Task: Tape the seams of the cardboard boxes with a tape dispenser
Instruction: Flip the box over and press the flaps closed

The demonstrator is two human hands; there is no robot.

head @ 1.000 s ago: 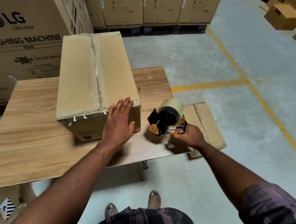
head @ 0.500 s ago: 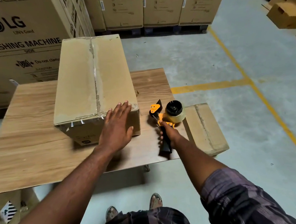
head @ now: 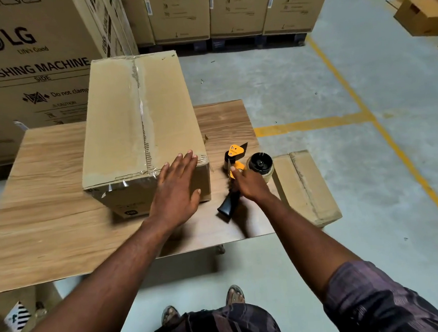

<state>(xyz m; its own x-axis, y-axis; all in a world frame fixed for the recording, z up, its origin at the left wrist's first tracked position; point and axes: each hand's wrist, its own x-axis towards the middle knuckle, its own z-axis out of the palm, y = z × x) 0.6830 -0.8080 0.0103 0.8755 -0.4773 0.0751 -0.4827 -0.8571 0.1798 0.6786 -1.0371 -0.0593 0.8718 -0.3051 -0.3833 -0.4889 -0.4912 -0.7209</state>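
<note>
The cardboard box (head: 136,114) stood on the wooden table (head: 47,203) in front of me, its long top seam (head: 141,106) already under a wrinkled strip of clear tape. My left hand (head: 175,192) lay flat on its near right corner, fingers straight, pressing and not gripping. I judged the board stiff enough to take that push, but likely to slide on the smooth tabletop, so a steadying palm suited it better than a pinch. How heavy it was I could not tell, since its contents were shut away. The tape dispenser (head: 234,155) lay on the table just to the right of the box, with my right hand (head: 253,186) over its middle. The back of that hand hid my fingers, so I could not say whether they had closed round it or only rested there. It looked light and hard. The black handle (head: 228,205) poking toward me was the safe hold, well away from the cutter by the orange flap. The blade, the loose tape end on the roll (head: 260,164), and the box's far end and underside were all out of sight.
</note>
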